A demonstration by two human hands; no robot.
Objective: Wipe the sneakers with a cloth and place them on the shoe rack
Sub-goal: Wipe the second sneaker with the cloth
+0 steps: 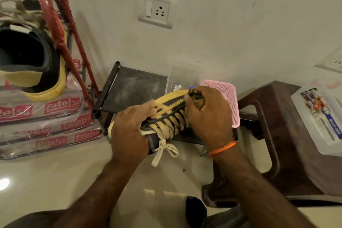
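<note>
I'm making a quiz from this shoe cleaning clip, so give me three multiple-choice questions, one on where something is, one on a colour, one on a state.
1. Where is the other black and yellow sneaker?
A. On the red metal shoe rack, upper left
B. In the pink plastic basket
C. On the brown plastic stool

2. What colour is the thread band on the right wrist?
A. Green
B. Orange
C. White

3. What is the right hand doing?
A. Hanging open
B. Pressing the wall switch
C. Gripping a dark cloth against the held sneaker

Answers: 1 A, it sits behind the red frame; 2 B, plainly orange; 3 C, fingers curl round the cloth at the toe while the left hand grips the shoe.
</note>
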